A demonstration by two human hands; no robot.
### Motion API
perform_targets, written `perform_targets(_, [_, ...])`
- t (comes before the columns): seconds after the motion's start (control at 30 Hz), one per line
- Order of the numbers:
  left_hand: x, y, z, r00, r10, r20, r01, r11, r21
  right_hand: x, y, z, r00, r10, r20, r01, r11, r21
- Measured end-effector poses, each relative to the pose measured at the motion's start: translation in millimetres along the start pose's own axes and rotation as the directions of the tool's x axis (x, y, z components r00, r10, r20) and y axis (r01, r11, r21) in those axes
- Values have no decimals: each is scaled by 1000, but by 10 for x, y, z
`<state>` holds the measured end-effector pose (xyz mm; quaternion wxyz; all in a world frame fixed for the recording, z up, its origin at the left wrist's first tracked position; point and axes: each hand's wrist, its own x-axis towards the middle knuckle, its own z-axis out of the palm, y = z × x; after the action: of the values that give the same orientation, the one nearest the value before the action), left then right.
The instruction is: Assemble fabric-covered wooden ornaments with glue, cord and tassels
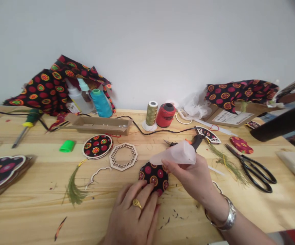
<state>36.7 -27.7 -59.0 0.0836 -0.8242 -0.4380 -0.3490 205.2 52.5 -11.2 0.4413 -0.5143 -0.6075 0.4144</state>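
Pressing: your left hand (134,212) lies spread on the fabric-covered octagon (153,178), fingers apart, likely pinning it against the bench (35,221).
Pinching: your right hand (188,173) clamps its fingers on a translucent cone (174,153), which you hold just above the octagon.
Nearby: a glue gun (197,142) sits just past the cone, a wooden octagon frame (124,145) lies beyond your left hand, and black scissors (239,161) lie to the right.
Writing: the carton label (232,117) is too small to read.
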Motion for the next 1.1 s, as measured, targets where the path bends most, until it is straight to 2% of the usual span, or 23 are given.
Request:
perform_targets(0.17, [0, -4, 8, 999, -23, -22, 22, 999, -28, 7, 3, 22, 1000, -24, 3, 24, 999, -25])
perform_targets(0.3, [-2, -18, 18, 1000, 4, 28, -3, 1000, -29, 21, -4, 42, 998, -61, -2, 61, 997, -40])
perform_targets(0.37, [-2, -17, 24, 1000, -3, 10, 3, 999, -38, 22, 3, 40, 998, -61, -6, 60, 997, -47])
perform_targets(0.7, [-49, -4, 45, 1000, 1, 16, 0, 997, -80, -7, 31, -115, 998, -41, -57, 40, 999, -19])
perform_targets(0.93, [-22, -10, 25, 999, 29, 14, -28, 996, -88, 0, 37, -124, 998, -38, -44, 39, 999, 18])
perform_targets(1.1, [-12, -12, 32, 999, 50, 2, -49, 995, -89, -9, 16, -162, 997, -34, -76, 34, 999, -2])
